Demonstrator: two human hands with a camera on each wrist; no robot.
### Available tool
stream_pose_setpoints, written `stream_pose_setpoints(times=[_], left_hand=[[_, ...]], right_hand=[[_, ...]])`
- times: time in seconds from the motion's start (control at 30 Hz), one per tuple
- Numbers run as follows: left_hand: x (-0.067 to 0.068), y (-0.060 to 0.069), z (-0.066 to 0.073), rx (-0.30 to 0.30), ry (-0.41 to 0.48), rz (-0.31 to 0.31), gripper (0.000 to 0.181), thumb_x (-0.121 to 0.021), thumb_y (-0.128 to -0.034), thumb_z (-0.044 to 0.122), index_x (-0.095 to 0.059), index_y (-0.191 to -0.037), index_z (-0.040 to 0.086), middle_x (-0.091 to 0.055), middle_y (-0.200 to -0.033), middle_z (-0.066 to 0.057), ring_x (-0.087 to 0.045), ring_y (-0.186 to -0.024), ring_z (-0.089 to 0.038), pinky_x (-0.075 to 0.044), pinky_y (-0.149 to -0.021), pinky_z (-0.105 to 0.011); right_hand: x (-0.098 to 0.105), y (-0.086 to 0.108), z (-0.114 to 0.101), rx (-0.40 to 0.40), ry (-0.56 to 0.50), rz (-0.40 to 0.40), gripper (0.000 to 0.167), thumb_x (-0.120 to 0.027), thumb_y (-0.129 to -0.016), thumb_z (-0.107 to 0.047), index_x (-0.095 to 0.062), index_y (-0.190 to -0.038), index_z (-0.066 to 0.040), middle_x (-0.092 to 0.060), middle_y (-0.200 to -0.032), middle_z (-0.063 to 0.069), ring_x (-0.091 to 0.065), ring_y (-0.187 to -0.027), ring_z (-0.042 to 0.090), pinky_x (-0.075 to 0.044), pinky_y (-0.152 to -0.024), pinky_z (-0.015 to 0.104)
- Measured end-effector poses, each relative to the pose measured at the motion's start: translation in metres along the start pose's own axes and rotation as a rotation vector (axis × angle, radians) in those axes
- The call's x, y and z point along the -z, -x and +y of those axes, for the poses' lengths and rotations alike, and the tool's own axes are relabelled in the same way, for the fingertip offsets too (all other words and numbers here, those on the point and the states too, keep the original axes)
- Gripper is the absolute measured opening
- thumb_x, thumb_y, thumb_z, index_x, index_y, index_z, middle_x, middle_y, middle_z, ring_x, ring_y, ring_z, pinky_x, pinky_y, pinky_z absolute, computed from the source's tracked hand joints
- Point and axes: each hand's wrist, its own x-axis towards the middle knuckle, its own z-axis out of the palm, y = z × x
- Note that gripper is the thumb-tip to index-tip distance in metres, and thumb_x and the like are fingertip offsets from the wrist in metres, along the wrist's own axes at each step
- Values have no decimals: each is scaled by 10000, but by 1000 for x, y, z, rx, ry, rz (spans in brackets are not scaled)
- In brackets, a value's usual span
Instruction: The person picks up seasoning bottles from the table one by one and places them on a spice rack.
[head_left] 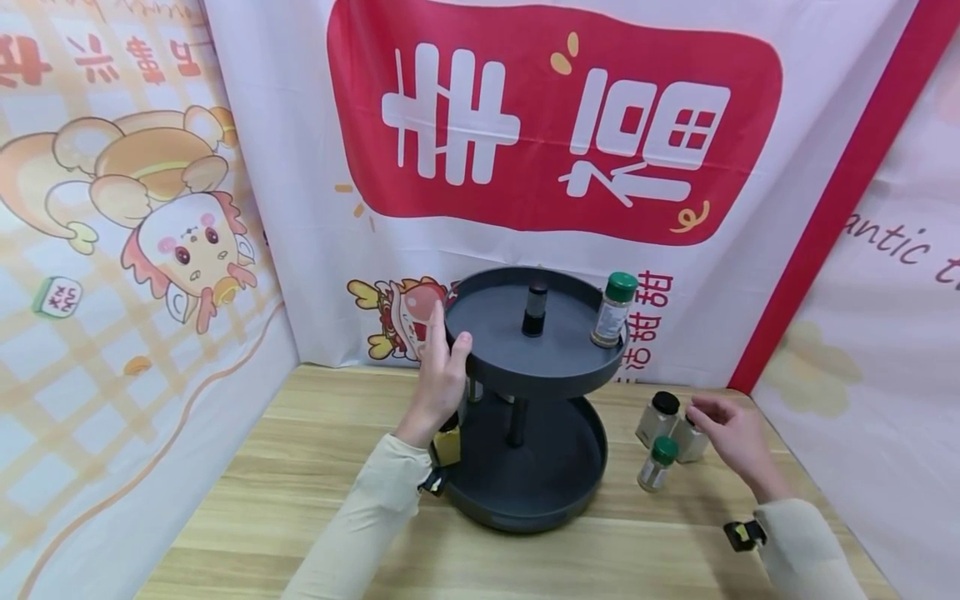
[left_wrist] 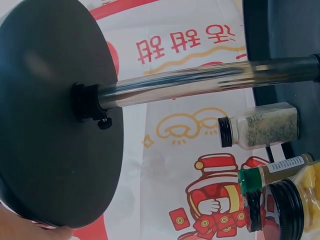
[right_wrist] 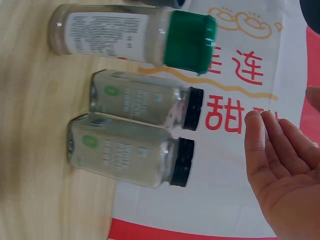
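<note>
A two-tier tray (head_left: 525,383) is standing on the table (head_left: 300,483) before a cloth (head_left: 525,125). Two bottles (head_left: 611,322) are sitting on its upper tier (head_left: 495,333), containers (head_left: 447,447) on the lower tier's (head_left: 540,475) left; rightward, a shaker (head_left: 654,472) is standing before two jars (head_left: 656,423).

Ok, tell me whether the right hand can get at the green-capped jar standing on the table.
Probably yes: the right hand looks empty near the two black-capped jars, and the green-capped jar stands next to them with nothing over its cap.

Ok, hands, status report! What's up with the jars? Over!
Left hand touching edge of upper tray. Right hand empty, near two upright black-capped jars. Green-capped jar close beside them, possibly in the way.
</note>
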Motion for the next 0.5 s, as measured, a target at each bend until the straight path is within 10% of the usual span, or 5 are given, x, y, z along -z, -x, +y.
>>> stream_pose_setpoints(times=[0.2,0.5], left_hand=[[0,-2,-1,5,12,5,669,-325,-1000,430,-30,-1532,152,-31,-1575,2,-34,-1422,-144,-67,-1133,-439],[5,-12,-6,16,15,19,655,-279,-1006,454,-75,-1529,115,-88,-1570,-35,-91,-1416,-158,-98,-1133,-412]], right_hand=[[-11,7,11,-7,55,-57,471,-587,-941,-323,-584,-1207,66,-633,-1107,234,-605,-976,321,-468,-708,179],[-26,19,25,-23,21,-104,511,-581,-945,-319,-526,-1258,81,-600,-1152,255,-571,-1050,373,-522,-778,345]])
